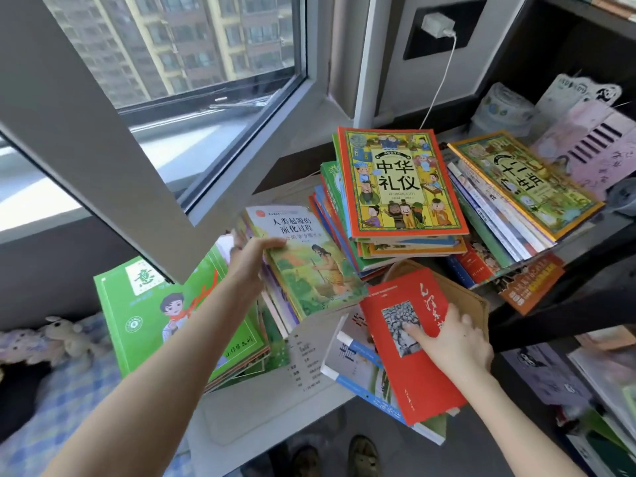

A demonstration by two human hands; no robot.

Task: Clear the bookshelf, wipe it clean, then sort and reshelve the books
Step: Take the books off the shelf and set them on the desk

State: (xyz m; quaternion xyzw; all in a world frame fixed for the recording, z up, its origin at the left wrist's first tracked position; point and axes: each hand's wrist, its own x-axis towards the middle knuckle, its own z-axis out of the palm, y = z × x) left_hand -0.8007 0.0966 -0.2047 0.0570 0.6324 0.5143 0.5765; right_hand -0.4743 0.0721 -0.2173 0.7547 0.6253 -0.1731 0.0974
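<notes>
Reaching forward, the left hand [253, 259] is gripping a green paperback [309, 266] by its edge, while the right hand [454, 339] is lying flat on a red book [409, 352]. Beyond both hands, stacks of books [406, 187] are crowding the tabletop [241, 418]. Sorting seems to be under way, with reshelving not yet begun.

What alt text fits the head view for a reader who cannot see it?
A person's left hand grips a stack of paperbacks while the right hand rests flat on a red book, among piles of children's books on a ledge beside a window and a dark bookshelf.
</notes>
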